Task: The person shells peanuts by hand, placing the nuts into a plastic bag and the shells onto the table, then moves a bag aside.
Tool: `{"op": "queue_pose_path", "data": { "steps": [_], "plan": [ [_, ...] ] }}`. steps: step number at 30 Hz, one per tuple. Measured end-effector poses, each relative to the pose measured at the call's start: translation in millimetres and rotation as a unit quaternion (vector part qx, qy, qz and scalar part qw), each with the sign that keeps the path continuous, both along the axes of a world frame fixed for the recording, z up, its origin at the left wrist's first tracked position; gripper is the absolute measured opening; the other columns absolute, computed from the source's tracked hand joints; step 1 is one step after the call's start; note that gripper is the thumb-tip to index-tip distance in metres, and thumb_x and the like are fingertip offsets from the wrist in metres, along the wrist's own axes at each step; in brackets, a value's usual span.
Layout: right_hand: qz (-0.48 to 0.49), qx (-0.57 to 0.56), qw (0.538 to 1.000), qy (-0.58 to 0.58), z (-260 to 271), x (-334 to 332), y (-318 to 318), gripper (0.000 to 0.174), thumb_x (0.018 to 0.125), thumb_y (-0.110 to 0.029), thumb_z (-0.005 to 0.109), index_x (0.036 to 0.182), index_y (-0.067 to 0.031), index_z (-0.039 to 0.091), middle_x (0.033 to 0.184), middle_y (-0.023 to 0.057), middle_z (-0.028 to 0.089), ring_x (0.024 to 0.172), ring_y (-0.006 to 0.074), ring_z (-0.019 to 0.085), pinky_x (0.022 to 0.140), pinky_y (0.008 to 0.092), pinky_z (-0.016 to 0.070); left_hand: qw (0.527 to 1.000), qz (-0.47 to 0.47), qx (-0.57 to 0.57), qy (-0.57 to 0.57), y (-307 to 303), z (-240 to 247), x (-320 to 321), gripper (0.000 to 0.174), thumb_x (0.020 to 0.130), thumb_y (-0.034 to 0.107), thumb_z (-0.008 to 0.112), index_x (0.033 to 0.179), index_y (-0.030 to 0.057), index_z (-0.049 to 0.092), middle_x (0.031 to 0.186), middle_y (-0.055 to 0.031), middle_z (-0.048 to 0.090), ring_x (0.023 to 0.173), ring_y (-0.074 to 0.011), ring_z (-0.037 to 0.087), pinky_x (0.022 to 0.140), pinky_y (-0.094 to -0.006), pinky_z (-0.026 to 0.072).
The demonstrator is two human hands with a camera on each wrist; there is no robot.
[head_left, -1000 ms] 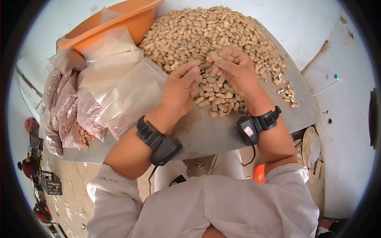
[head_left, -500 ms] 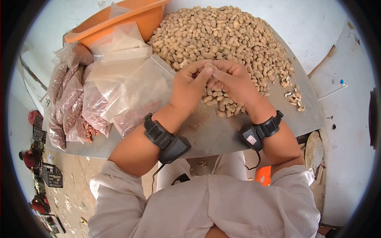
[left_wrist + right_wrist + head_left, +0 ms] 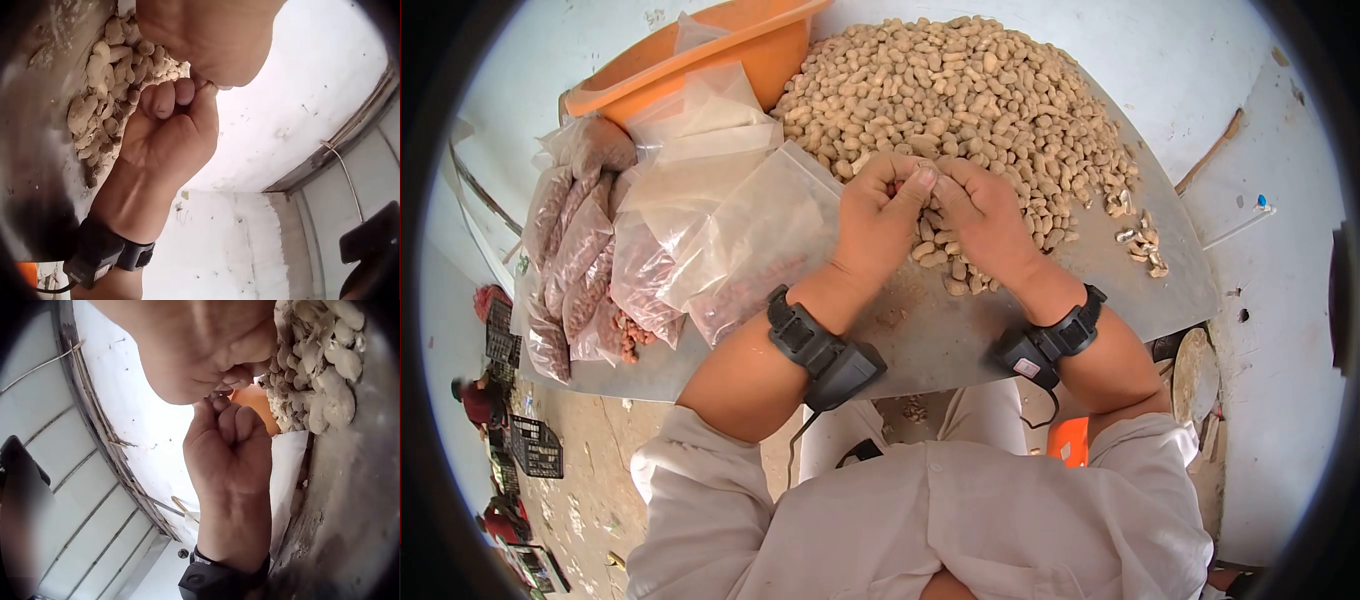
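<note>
The left hand [image 3: 874,222] and the right hand [image 3: 990,222] meet at their thumb tips over the near edge of a heap of unshelled peanuts [image 3: 960,90]. Both pinch a peanut between them, mostly hidden by the fingertips. Something small and reddish [image 3: 897,186] shows inside the curled left fingers. In the left wrist view the right hand [image 3: 175,131] has its fingers curled in, thumb against the left hand [image 3: 206,37]. From the right wrist, the left hand [image 3: 231,444] is likewise curled, touching the right hand [image 3: 200,350].
Left of the heap lie clear plastic bags [image 3: 740,220] and filled bags of reddish kernels [image 3: 585,250], with loose kernels [image 3: 632,338] beside them. An orange basin [image 3: 700,65] stands behind. Empty shells [image 3: 1142,245] lie at the right on the grey table [image 3: 940,350].
The hands, apart a second ago with a peanut in the right fingers, have come together at the fingertips. Since half a second ago a reddish bit has come into view in the left hand.
</note>
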State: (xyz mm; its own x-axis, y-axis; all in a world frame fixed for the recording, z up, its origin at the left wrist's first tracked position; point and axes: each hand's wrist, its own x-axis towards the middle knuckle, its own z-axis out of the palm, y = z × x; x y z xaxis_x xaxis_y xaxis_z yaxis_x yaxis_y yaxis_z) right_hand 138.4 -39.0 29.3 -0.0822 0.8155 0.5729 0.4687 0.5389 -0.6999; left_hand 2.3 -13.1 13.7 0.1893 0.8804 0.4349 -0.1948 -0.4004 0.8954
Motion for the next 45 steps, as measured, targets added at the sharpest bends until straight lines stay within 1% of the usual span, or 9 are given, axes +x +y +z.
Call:
{"op": "queue_pose_path", "data": {
  "steps": [5, 13, 19, 28, 32, 36, 39, 43, 45],
  "plan": [
    [0.035, -0.084, 0.986, 0.139, -8, -3, 5, 0.022, 0.090, -0.018, 0.049, 0.084, 0.0011, 0.059, 0.068, 0.0116, 0.059, 0.059, 0.0202, 0.057, 0.054, 0.0295, 0.0438, 1.000, 0.001, -0.011, -0.026, -1, -2, 5, 0.011, 0.089, 0.010, 0.055, 0.090, -0.0007, 0.056, 0.076, -0.0023, 0.057, 0.064, -0.0066, 0.051, 0.058, -0.0208, 0.0438],
    [0.173, -0.209, 0.842, 0.466, -9, -10, 5, 0.023, 0.093, -0.019, 0.047, 0.078, -0.0033, 0.054, 0.063, 0.0005, 0.051, 0.050, 0.0093, 0.046, 0.045, 0.0215, 0.0365, 0.982, -0.073, -0.073, -0.156, -4, -1, 14, 0.015, 0.093, 0.009, 0.047, 0.100, -0.0028, 0.053, 0.076, -0.0071, 0.057, 0.053, -0.0126, 0.054, 0.048, -0.0238, 0.0448],
    [0.183, -0.188, 0.876, 0.403, -11, -5, 11, 0.017, 0.092, -0.016, 0.049, 0.092, -0.0011, 0.057, 0.068, 0.0013, 0.054, 0.056, 0.0085, 0.050, 0.050, 0.0200, 0.0397, 0.946, -0.127, -0.182, -0.238, -7, 8, 12, 0.020, 0.095, 0.014, 0.043, 0.099, -0.0013, 0.054, 0.075, -0.0052, 0.055, 0.057, -0.0106, 0.049, 0.050, -0.0218, 0.0412],
    [0.039, 0.036, 0.999, 0.000, -7, 3, 11, 0.023, 0.083, -0.004, 0.060, 0.105, 0.0003, 0.059, 0.079, 0.0019, 0.059, 0.069, 0.0106, 0.057, 0.062, 0.0231, 0.0474, 0.824, -0.236, -0.377, -0.351, 7, -6, 0, 0.022, 0.094, 0.021, 0.039, 0.083, 0.0047, 0.050, 0.072, -0.0005, 0.048, 0.050, -0.0061, 0.033, 0.042, -0.0185, 0.0250],
    [0.066, 0.018, 0.995, 0.069, -2, -1, 7, 0.022, 0.081, -0.003, 0.061, 0.102, 0.0013, 0.061, 0.084, 0.0027, 0.061, 0.068, 0.0116, 0.056, 0.063, 0.0247, 0.0478, 0.793, -0.258, -0.397, -0.382, 13, -11, -2, 0.020, 0.093, 0.019, 0.041, 0.084, 0.0036, 0.050, 0.071, -0.0010, 0.048, 0.049, -0.0057, 0.031, 0.041, -0.0184, 0.0241],
    [0.080, -0.084, 0.967, 0.226, 8, 7, 10, 0.021, 0.084, -0.006, 0.060, 0.103, 0.0003, 0.061, 0.088, 0.0042, 0.062, 0.066, 0.0134, 0.056, 0.063, 0.0245, 0.0479, 0.826, -0.234, -0.390, -0.333, 13, -6, -4, 0.019, 0.093, 0.018, 0.044, 0.094, 0.0016, 0.054, 0.069, -0.0009, 0.048, 0.047, -0.0059, 0.031, 0.041, -0.0186, 0.0250],
    [0.111, -0.009, 0.901, 0.420, 18, 33, 20, 0.019, 0.088, -0.011, 0.057, 0.103, 0.0006, 0.057, 0.091, 0.0062, 0.060, 0.072, 0.0126, 0.056, 0.062, 0.0226, 0.0467, 0.845, -0.214, -0.372, -0.320, 11, -4, -4, 0.019, 0.094, 0.018, 0.046, 0.098, 0.0018, 0.055, 0.068, -0.0002, 0.048, 0.047, -0.0059, 0.031, 0.041, -0.0188, 0.0255],
    [0.234, 0.111, 0.692, 0.674, 29, 83, 21, 0.019, 0.090, -0.015, 0.053, 0.100, 0.0020, 0.053, 0.095, 0.0098, 0.057, 0.079, 0.0146, 0.056, 0.062, 0.0223, 0.0464, 0.865, -0.194, -0.356, -0.295, 9, -3, -3, 0.018, 0.094, 0.019, 0.046, 0.095, 0.0041, 0.056, 0.064, 0.0017, 0.047, 0.047, -0.0066, 0.031, 0.042, -0.0201, 0.0255],
    [0.200, 0.083, 0.670, 0.710, 29, 84, 23, 0.020, 0.089, -0.015, 0.055, 0.098, 0.0024, 0.052, 0.087, 0.0097, 0.058, 0.072, 0.0158, 0.055, 0.060, 0.0257, 0.0473, 0.869, -0.190, -0.353, -0.291, 10, -4, -2, 0.017, 0.094, 0.019, 0.046, 0.092, 0.0050, 0.056, 0.063, 0.0023, 0.047, 0.047, -0.0068, 0.031, 0.043, -0.0206, 0.0255]
  ]
}}
